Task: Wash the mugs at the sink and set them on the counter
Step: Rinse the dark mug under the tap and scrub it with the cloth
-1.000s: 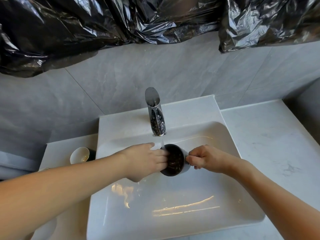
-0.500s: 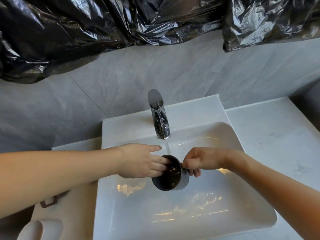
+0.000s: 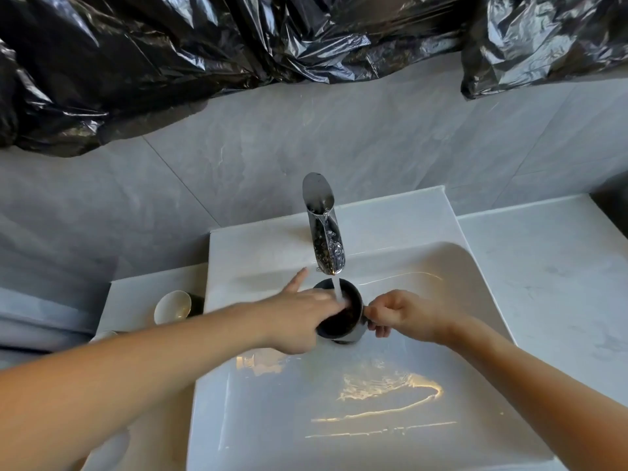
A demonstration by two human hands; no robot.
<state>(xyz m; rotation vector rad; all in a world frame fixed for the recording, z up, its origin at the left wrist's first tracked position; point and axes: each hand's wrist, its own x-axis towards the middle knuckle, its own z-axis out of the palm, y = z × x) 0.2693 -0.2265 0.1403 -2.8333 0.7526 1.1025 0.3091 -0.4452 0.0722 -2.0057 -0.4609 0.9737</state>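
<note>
A dark mug [image 3: 343, 317] is held over the white sink [image 3: 373, 402], tilted with its mouth facing up toward me. Water runs from the chrome tap [image 3: 324, 229] straight into it. My right hand [image 3: 404, 314] pinches the mug's handle on its right side. My left hand [image 3: 299, 317] reaches in from the left with fingers inside the mug's mouth and the forefinger pointing up and away. A second mug [image 3: 175, 307], pale inside and dark outside, lies on its side on the counter left of the sink.
White counter [image 3: 550, 283] spreads to the right of the basin. A grey tiled wall [image 3: 272, 147] rises behind the tap, with black plastic sheeting [image 3: 204, 45] hanging above it. The rim of another pale object [image 3: 102, 334] shows at the far left, beside my arm.
The mug has been raised back under the tap and the stream now falls into it. My left fingers have gone deeper into its mouth. The view has shifted, bringing the left mug back in sight.
</note>
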